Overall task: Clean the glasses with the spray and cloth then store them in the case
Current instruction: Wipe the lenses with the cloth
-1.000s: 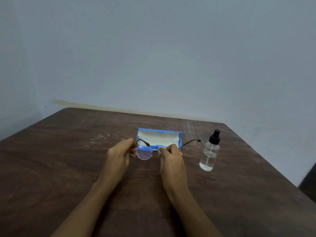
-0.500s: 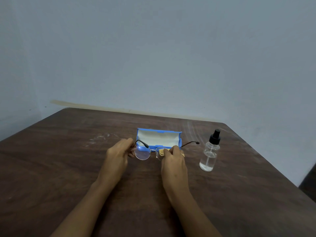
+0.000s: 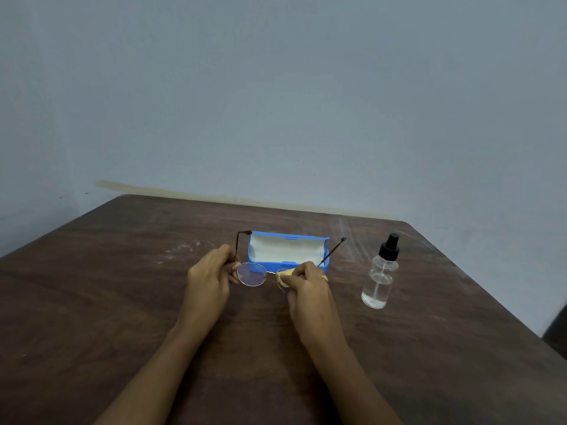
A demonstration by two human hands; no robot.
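Observation:
Thin-rimmed round glasses point(image 3: 252, 273) hang over the dark wooden table point(image 3: 92, 302), arms unfolded and pointing away from me. My left hand point(image 3: 211, 276) pinches the frame at its left hinge. My right hand point(image 3: 306, 283) presses a small yellow cloth point(image 3: 287, 273) against the right lens, which is mostly hidden by the cloth and fingers. Just behind the glasses a blue case point(image 3: 288, 248) lies open, its cream lining showing. A clear spray bottle point(image 3: 380, 276) with a black nozzle stands upright to the right of my right hand.
A pale wall rises just behind the table's far edge. The table's right edge runs diagonally past the bottle. Faint white smudges mark the wood to the left of the case.
The glasses have tilted, so both arms now rise higher against the case. My right hand has shifted slightly over the right lens with the cloth.

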